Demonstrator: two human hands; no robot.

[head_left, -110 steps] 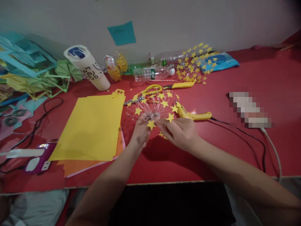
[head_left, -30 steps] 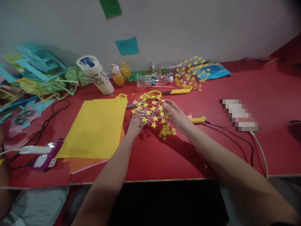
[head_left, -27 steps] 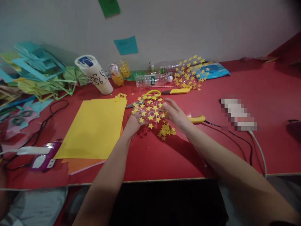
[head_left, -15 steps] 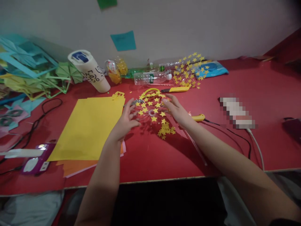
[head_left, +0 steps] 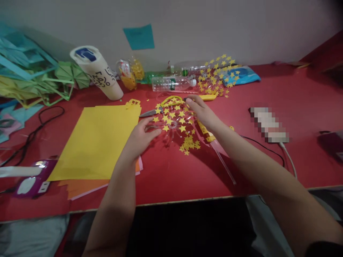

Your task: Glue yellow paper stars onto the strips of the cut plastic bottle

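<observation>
A clear plastic piece covered with yellow paper stars lies on the red table. My left hand is just left of it, fingers spread and holding nothing, with the thumb tip close to its near edge. My right hand reaches over its far right rim with fingers stretched out and touching it. A small heap of loose yellow stars lies just in front of the piece.
A yellow glue gun lies under my right forearm. Yellow-handled scissors, a yellow knife, plastic bottles and another star-covered piece lie behind. Yellow paper sheets lie left, near a white tube and folded paper shapes.
Both hands held the star piece raised a second ago. It now lies on the table; my left hand has let go and drawn back left, and my right hand has slid to its far rim.
</observation>
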